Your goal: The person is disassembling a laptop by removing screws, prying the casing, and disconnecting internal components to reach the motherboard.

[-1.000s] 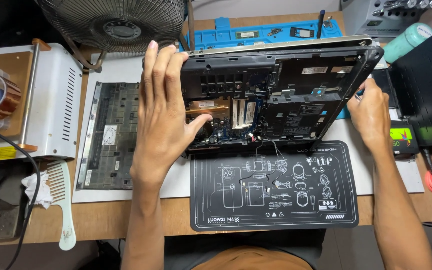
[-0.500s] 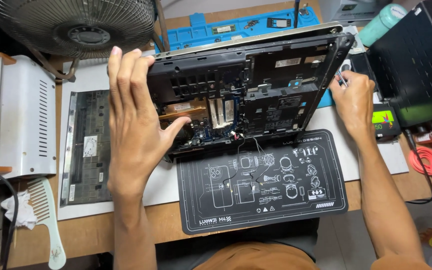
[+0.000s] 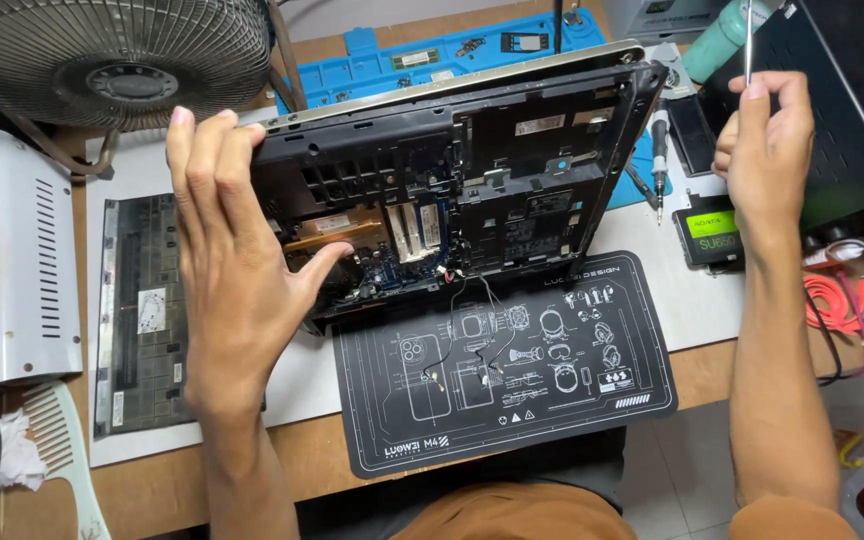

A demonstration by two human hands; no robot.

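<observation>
An opened black laptop chassis (image 3: 512, 170) stands tilted on its edge on the bench, its circuit board and loose wires showing. My left hand (image 3: 232, 260) grips its left side, fingers spread up over the edge and thumb hooked underneath. My right hand (image 3: 767, 150) is off to the right of the chassis, apart from it, pinching a thin metal tool (image 3: 748, 45) that points upward. A black work mat (image 3: 552, 400) with white line drawings lies in front of the laptop.
A keyboard panel (image 3: 137, 320) lies at left beside a white box (image 3: 7, 265). A fan (image 3: 112, 60) stands at the back left, a blue mat (image 3: 472, 50) behind. A screwdriver (image 3: 659, 160), a small drive (image 3: 709, 235), a black case (image 3: 852, 110) and red cables (image 3: 837, 305) sit right.
My right hand has come off the laptop's right edge and risen up and to the right with the thin tool. The left hand still holds the chassis.
</observation>
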